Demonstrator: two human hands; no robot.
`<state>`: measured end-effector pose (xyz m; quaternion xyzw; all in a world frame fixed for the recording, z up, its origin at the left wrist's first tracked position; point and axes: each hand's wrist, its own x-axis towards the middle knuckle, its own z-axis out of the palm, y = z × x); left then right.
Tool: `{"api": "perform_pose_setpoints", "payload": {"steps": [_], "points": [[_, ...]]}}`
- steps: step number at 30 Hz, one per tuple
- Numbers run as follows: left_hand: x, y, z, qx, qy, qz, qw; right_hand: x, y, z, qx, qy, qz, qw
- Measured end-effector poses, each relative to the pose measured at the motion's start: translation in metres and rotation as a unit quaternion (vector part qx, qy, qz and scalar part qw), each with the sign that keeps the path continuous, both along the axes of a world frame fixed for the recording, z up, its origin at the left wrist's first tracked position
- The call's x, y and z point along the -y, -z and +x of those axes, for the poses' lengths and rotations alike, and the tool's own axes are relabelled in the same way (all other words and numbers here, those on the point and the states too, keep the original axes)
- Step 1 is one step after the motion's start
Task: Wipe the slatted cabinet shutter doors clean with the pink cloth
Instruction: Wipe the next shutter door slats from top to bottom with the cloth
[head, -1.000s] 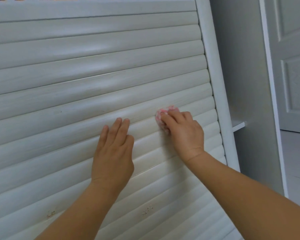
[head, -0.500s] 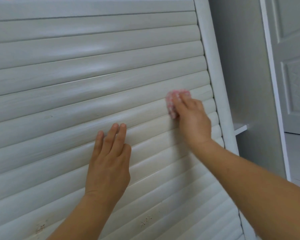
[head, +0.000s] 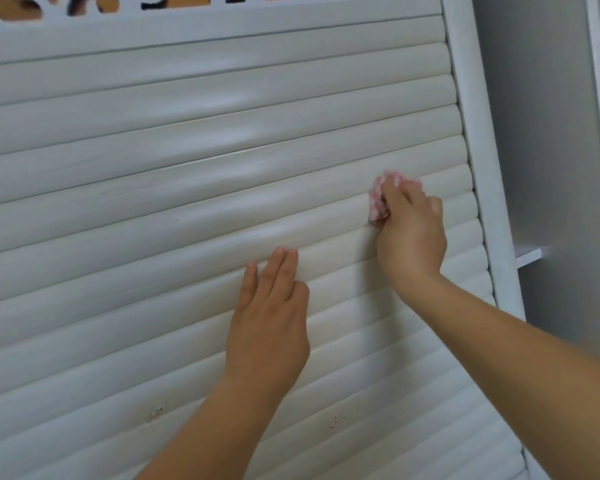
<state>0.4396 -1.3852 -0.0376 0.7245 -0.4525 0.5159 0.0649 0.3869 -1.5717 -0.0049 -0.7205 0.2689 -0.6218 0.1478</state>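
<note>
Cloth has crept up and right since a second ago, now near the right frame post; left hand barely shifted.

Right hand (head: 411, 233) is curled round the bunched cloth (head: 378, 197), pressing it on a slat about midway up the shutter (head: 153, 188), a little short of the post (head: 478, 168). Left hand (head: 269, 327) lies flat, fingers straight and together, bracing slats lower down and to the left of the cloth; hands are apart. Risks as I read it: cloth is wadded small, so it rides the slat crowns and skips the grooves. Brown specks (head: 155, 414) and (head: 335, 422) sit well below both hands, untouched, easy to miss if strokes stay high. One seam (head: 222, 155) higher up shows a dark gap; a hard push could flex slats there. Fingers may hit the post on a rightward stroke.
</note>
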Motion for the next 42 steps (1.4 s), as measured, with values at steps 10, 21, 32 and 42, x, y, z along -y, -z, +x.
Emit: {"api": "perform_pose_setpoints", "payload": {"steps": [10, 21, 32, 42], "points": [[-0.071, 0.002, 0.001, -0.053, 0.022, -0.082, 0.995, -0.136, 0.001, 0.045, -0.012, -0.043, -0.25, 0.967], [-0.138, -0.01, 0.008, -0.113, -0.005, -0.186, 0.976, -0.123, -0.027, 0.011, 0.189, -0.317, 0.038, 0.929], [-0.175, -0.009, 0.029, -0.121, -0.01, -0.193, 0.974, -0.215, -0.05, 0.055, 0.101, -0.271, 0.022, 0.957], [-0.185, 0.001, 0.033, -0.144, -0.014, -0.162, 0.976, -0.236, -0.053, 0.04, -0.011, -0.436, -0.118, 0.892]]}}
